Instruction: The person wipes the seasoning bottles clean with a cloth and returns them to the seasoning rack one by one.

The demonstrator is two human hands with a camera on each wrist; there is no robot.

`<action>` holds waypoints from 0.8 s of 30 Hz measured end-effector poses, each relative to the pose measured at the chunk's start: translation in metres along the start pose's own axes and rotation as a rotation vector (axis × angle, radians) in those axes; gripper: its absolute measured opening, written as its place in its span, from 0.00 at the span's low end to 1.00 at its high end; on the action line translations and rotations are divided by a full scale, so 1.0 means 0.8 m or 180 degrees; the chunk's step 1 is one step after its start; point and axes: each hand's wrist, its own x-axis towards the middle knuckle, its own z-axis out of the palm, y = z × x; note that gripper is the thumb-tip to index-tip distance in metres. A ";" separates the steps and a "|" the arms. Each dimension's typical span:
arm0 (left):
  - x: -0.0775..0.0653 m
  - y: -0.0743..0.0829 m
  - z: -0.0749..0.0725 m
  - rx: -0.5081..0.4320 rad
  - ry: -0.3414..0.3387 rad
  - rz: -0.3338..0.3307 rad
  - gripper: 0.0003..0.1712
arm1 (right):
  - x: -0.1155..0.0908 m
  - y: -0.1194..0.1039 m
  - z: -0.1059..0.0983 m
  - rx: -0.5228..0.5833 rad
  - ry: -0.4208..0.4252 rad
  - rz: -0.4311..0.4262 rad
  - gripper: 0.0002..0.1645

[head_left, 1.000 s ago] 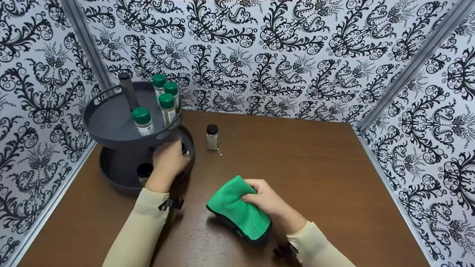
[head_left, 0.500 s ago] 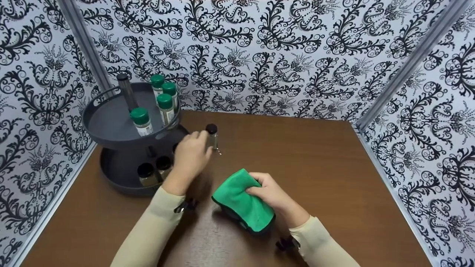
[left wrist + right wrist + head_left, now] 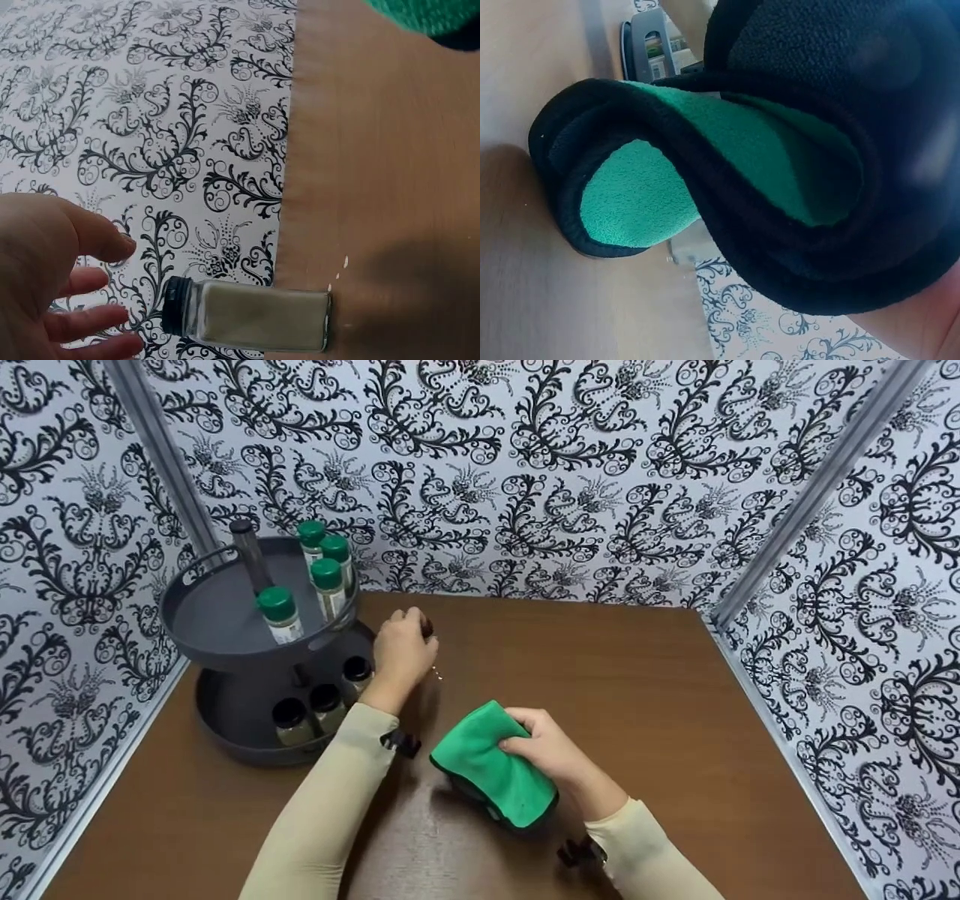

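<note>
My left hand (image 3: 403,650) is at a small spice jar (image 3: 262,315) with a black cap (image 3: 176,306) and pale contents. In the left wrist view its fingers are spread just short of the cap, with a gap between. The head view shows little more than the jar's dark cap (image 3: 427,628) past the fingers. Folded in my right hand (image 3: 551,750) is a green cloth (image 3: 491,765) with black edging, gripped with the thumb on top. Its dark underside and looped folds fill much of the right wrist view.
A two-tier grey round tray (image 3: 217,652) stands at the left. Several green-capped jars (image 3: 277,604) are on its upper tier, black-capped jars (image 3: 326,699) on the lower. Small white specks (image 3: 438,673) lie on the brown table (image 3: 600,682). Patterned panels (image 3: 525,472) enclose the back and sides.
My left hand has left the tray's lower tier, where black-capped jars now show, and moved right to the lone jar. The cloth in my right hand has shifted slightly up and right.
</note>
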 end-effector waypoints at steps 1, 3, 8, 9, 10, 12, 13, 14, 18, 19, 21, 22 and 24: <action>0.002 0.000 0.003 -0.0030 0.0000 -0.0084 0.16 | 0.000 0.000 -0.001 -0.0007 0.0004 -0.0008 0.14; 0.006 0.000 0.009 -0.0122 -0.0065 -0.0235 0.23 | 0.000 0.000 -0.002 -0.0004 0.0017 -0.0013 0.14; 0.008 -0.009 0.030 -0.0458 -0.0388 -0.0587 0.42 | 0.000 0.002 -0.002 -0.0013 0.0032 -0.0058 0.13; 0.007 -0.012 0.035 -0.0512 -0.0443 -0.0638 0.44 | 0.000 0.003 -0.001 -0.0019 0.0030 -0.0069 0.13; 0.006 -0.015 0.040 -0.0550 -0.0484 -0.0669 0.44 | 0.000 0.003 -0.001 -0.0024 0.0029 -0.0080 0.13; 0.002 -0.021 0.049 -0.0603 -0.0516 -0.0697 0.44 | 0.000 0.004 0.000 -0.0022 0.0028 -0.0082 0.13; 0.000 -0.023 0.054 -0.0621 -0.0503 -0.0696 0.43 | 0.000 0.004 0.001 -0.0023 0.0019 -0.0077 0.13; -0.002 -0.026 0.058 -0.0638 -0.0471 -0.0689 0.42 | 0.000 0.005 0.001 -0.0022 0.0012 -0.0070 0.14; -0.008 -0.031 0.069 -0.0777 -0.0250 -0.0649 0.38 | -0.001 0.006 -0.001 -0.0047 0.0017 -0.0086 0.14; -0.008 -0.031 0.070 -0.0815 -0.0201 -0.0642 0.37 | -0.001 0.006 -0.002 -0.0057 0.0026 -0.0098 0.14; -0.008 -0.031 0.071 -0.0888 -0.0132 -0.0635 0.37 | 0.000 0.007 -0.005 -0.0060 0.0057 -0.0119 0.14; -0.008 -0.031 0.072 -0.0902 -0.0109 -0.0639 0.37 | 0.000 0.007 -0.006 -0.0012 0.0063 -0.0094 0.14; -0.007 -0.031 0.072 -0.0915 -0.0110 -0.0671 0.37 | 0.000 0.006 -0.010 0.0062 0.0069 -0.0039 0.15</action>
